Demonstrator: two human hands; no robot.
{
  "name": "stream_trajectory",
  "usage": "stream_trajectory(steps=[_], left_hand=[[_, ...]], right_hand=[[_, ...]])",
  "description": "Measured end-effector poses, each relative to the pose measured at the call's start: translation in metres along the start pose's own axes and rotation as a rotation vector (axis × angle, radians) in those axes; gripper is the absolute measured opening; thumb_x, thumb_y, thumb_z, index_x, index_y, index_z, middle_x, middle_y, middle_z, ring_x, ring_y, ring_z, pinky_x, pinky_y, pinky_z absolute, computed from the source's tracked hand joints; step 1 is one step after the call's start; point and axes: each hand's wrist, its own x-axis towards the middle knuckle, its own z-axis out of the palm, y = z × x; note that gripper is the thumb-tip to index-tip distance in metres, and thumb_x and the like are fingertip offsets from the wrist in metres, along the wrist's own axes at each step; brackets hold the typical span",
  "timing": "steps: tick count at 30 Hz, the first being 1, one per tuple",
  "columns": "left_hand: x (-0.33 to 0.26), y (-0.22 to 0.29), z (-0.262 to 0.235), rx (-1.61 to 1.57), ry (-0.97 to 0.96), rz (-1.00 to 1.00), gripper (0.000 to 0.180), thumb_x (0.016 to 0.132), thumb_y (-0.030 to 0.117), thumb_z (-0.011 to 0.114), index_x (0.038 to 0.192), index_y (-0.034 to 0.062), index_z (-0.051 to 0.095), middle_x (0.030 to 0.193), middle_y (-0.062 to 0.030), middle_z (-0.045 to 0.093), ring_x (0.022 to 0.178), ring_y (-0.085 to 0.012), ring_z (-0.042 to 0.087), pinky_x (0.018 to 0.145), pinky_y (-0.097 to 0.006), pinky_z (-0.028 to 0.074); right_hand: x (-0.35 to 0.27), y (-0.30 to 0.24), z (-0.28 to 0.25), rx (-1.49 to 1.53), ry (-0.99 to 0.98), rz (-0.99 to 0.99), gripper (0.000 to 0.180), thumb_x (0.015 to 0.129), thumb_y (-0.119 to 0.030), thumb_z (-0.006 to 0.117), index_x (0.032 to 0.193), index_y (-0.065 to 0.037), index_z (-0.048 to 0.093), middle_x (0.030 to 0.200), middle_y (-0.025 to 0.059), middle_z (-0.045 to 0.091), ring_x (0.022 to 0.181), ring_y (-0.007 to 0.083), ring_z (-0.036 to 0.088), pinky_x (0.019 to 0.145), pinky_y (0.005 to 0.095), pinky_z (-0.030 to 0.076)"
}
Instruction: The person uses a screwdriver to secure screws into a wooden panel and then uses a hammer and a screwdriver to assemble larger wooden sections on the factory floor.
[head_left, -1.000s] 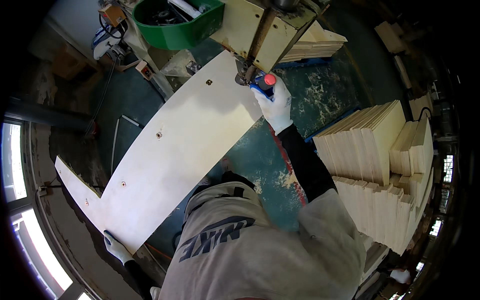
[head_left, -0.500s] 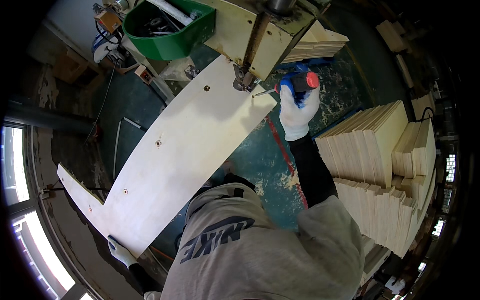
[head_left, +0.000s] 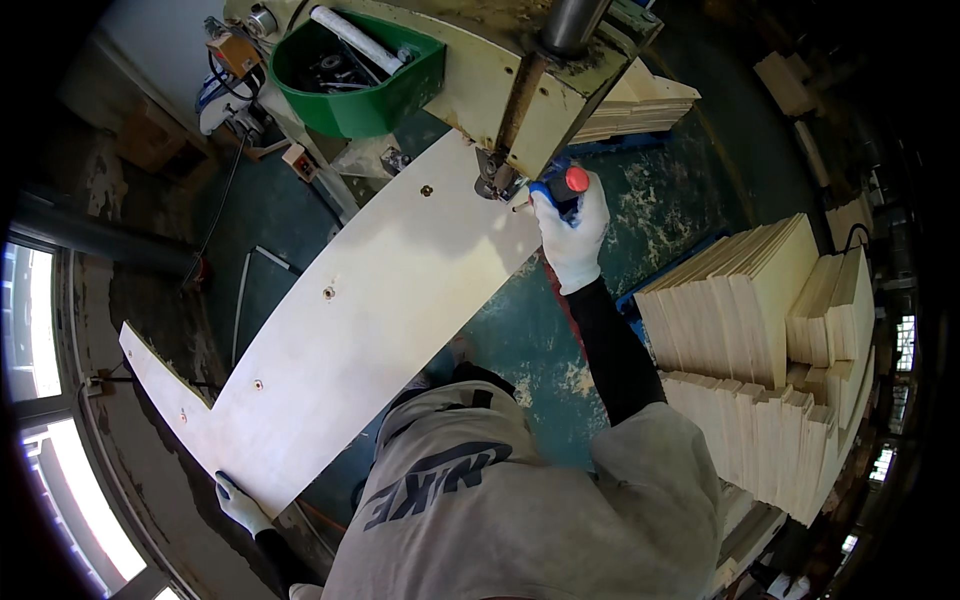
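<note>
The right hand (head_left: 572,235) has its fingers wrapped around a red-tipped blue handle (head_left: 563,186) beside the machine head (head_left: 530,90). The left hand (head_left: 240,503), fingers closed, grips the near end of the long curved plywood panel (head_left: 370,320), whose far end lies under that head.

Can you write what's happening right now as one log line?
right hand: grips blue tool by machine | left hand: holds curved plywood panel end

Pale, cream-coloured plywood panel (head_left: 350,340) dotted with small dark round holes, crossing the frame from lower left to upper centre; both hands, left (head_left: 240,503) and right (head_left: 575,235), wear white gloves, the right on a blue handle with a red knob (head_left: 565,185). Cream-yellow machine (head_left: 490,80) at upper centre, carrying a bright green tub (head_left: 360,95). Floor (head_left: 520,330) teal-green, flecked with pale patches; stacked boards (head_left: 760,340) at right light tan; sweatshirt (head_left: 480,500) grey with dark print.
</note>
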Motion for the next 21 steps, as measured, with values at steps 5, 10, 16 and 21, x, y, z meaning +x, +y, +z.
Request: stream_trajectory(steps=[5, 10, 16, 21], left_hand=[[-0.004, 0.004, -0.002, -0.009, 0.01, 0.002, 0.058, 0.107, 0.042, 0.055, 0.127, -0.0119, 0.062, 0.116, -0.0162, 0.071, 0.098, -0.0203, 0.064, 0.088, -0.032, 0.051], [-0.001, 0.013, -0.001, -0.004, -0.017, -0.027, 0.06, 0.107, 0.043, 0.054, 0.129, -0.0123, 0.061, 0.119, -0.0178, 0.07, 0.1, -0.0213, 0.065, 0.089, -0.032, 0.052], [0.006, -0.001, -0.009, 0.071, -0.055, -0.015, 0.061, 0.107, 0.045, 0.053, 0.129, -0.0123, 0.062, 0.118, -0.018, 0.071, 0.099, -0.0224, 0.065, 0.089, -0.032, 0.052], [-0.001, 0.004, -0.008, 0.143, 0.012, -0.002, 0.064, 0.106, 0.048, 0.054, 0.127, -0.0118, 0.063, 0.117, -0.0195, 0.071, 0.099, -0.0236, 0.065, 0.089, -0.034, 0.052]], right_hand=[[0.014, -0.032, -0.028, 0.347, 0.393, -0.015, 0.037, 0.088, -0.002, 0.072, 0.123, 0.0, 0.061, 0.103, 0.0054, 0.065, 0.084, 0.0143, 0.063, 0.074, 0.0293, 0.052], [0.001, -0.017, -0.077, 0.421, 0.636, 0.045, 0.028, 0.098, -0.01, 0.064, 0.123, 0.001, 0.059, 0.108, 0.0111, 0.068, 0.087, 0.0161, 0.065, 0.077, 0.0276, 0.054], [-0.113, 0.044, -0.065, 0.995, 0.834, 0.678, 0.029, 0.099, -0.01, 0.064, 0.124, -0.002, 0.054, 0.122, 0.0174, 0.063, 0.117, 0.0282, 0.064, 0.104, 0.039, 0.055], [-0.17, 0.031, -0.036, 1.325, 0.759, 0.995, 0.026, 0.103, -0.02, 0.061, 0.122, -0.002, 0.06, 0.126, 0.0181, 0.065, 0.117, 0.0272, 0.064, 0.106, 0.0388, 0.054]])
